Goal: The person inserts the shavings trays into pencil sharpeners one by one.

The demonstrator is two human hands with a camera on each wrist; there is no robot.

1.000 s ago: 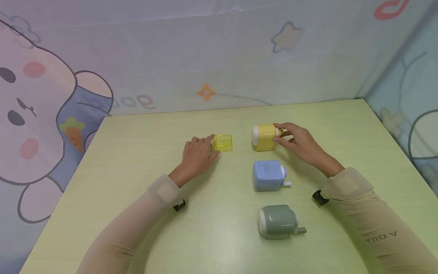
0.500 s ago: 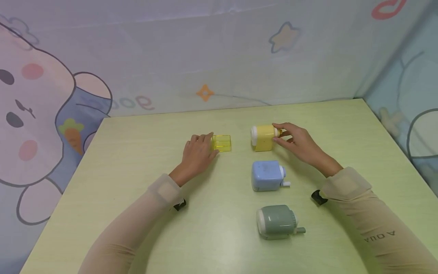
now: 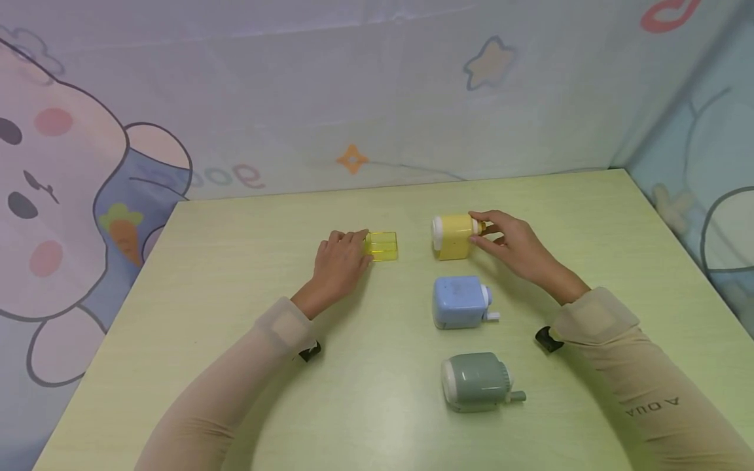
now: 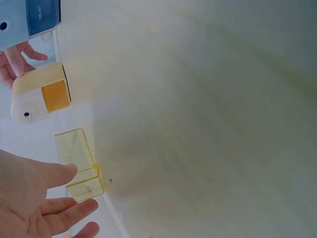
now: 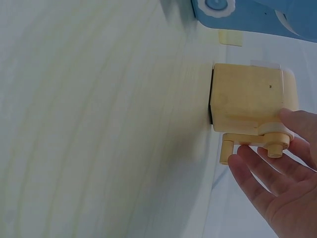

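A yellow crank pencil sharpener stands toward the back of the table. My right hand grips it at the crank end; in the right wrist view the thumb lies on the yellow body and the fingers are by the crank. To its left, apart from it, lies a clear yellow shavings drawer. My left hand holds the drawer by its left end, thumb on one side and fingers on the other. In the left wrist view an orange rectangular area shows below the sharpener's pencil hole.
A blue sharpener stands just in front of the yellow one, its crank pointing right. Nearer the body stands a green sharpener. A printed cloth wall borders the table's back edge.
My left thumb has drawn in closer against the drawer's near edge. The right hand, the yellow sharpener and the other sharpeners look the same.
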